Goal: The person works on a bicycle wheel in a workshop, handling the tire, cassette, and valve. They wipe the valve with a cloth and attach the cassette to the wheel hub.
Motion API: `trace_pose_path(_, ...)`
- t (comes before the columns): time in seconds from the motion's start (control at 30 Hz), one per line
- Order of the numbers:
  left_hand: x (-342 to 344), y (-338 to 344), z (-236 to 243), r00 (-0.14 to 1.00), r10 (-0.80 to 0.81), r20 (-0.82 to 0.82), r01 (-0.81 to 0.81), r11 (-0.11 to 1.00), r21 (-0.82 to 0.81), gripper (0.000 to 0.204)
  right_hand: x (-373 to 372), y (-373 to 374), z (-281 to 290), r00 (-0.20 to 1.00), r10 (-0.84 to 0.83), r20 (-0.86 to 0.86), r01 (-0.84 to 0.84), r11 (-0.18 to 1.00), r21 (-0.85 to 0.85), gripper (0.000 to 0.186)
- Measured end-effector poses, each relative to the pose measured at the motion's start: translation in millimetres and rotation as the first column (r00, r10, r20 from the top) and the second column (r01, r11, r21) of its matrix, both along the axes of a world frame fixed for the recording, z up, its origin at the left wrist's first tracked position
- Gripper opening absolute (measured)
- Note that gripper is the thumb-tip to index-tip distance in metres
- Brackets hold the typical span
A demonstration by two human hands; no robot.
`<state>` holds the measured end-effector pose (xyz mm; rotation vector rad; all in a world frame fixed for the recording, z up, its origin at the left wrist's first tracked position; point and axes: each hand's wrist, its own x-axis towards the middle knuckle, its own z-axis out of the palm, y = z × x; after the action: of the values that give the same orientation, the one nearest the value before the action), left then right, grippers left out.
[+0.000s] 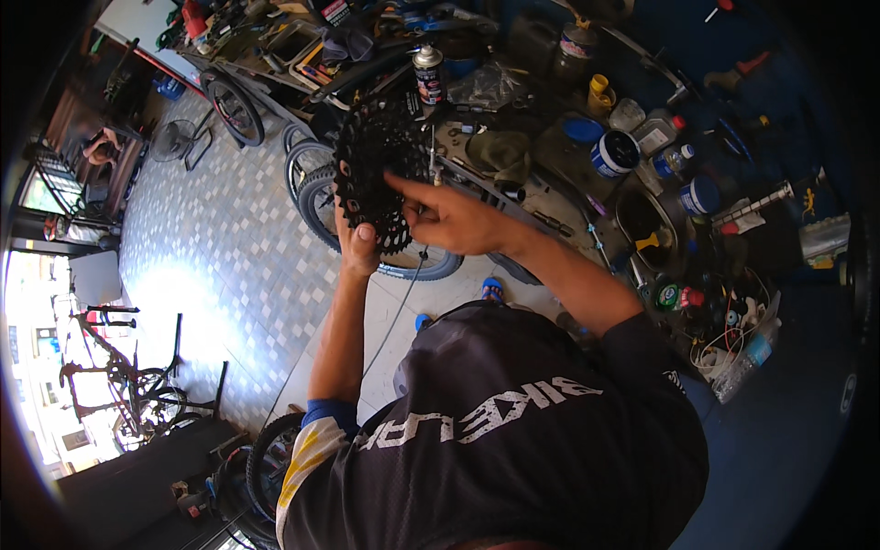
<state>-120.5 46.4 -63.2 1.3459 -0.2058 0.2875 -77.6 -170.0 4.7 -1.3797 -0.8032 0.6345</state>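
A large black bicycle cassette [371, 151] is held up on edge in front of me, its toothed rings tilted. My left hand [359, 246] grips its lower left edge, the thumb lying over the front and the other fingers mostly hidden behind. From the right, my right hand [454, 218] reaches across with the index finger stretched toward the middle of the cassette. Its other fingers are curled, and nothing shows in them. Whether that fingertip touches the rings I cannot tell. Behind the cassette's lower part stands a bicycle wheel [316, 206].
A cluttered workbench runs along the back and right, holding a spray can [428, 75], a blue-lidded tub [614, 154], a yellow bottle [600, 95] and a dark basin [644, 220]. A fan [172, 141] stands on the tiled floor [234, 229]. Bicycle frames [124, 371] are at the left.
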Motion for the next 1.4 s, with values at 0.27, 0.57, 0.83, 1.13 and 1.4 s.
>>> trace_pose_path(0.27, 0, -1, -13, 0.997, 0.011, -0.070, -0.025, 0.981, -0.190, 0.106, -3, -10, 2, 0.976, -0.038, 0.215, 0.090, 0.966, -0.240, 0.073)
trace_pose_path(0.57, -4, -17, -29, 0.994, -0.073, -0.085, 0.044, 0.952, -0.304, 0.087, -2, -26, -15, 0.967, -0.071, 0.245, 0.125, 0.968, -0.215, 0.080)
trace_pose_path(0.83, 1, -29, -67, 0.988, -0.056, -0.145, 0.011, 0.956, -0.292, 0.084, 9, -51, -49, 0.926, -0.123, 0.356, 0.223, 0.941, -0.255, 0.074)
trace_pose_path(1.13, 23, -87, -44, 0.968, -0.127, -0.215, 0.061, 0.955, -0.289, 0.086, 12, -83, -42, 0.851, -0.295, 0.434, 0.420, 0.878, -0.228, 0.062)
trace_pose_path(1.4, 52, -116, -39, 0.966, -0.112, -0.232, 0.023, 0.935, -0.355, 0.077, -12, -285, -13, 0.670, -0.590, 0.451, 0.712, 0.682, -0.167, 0.048)
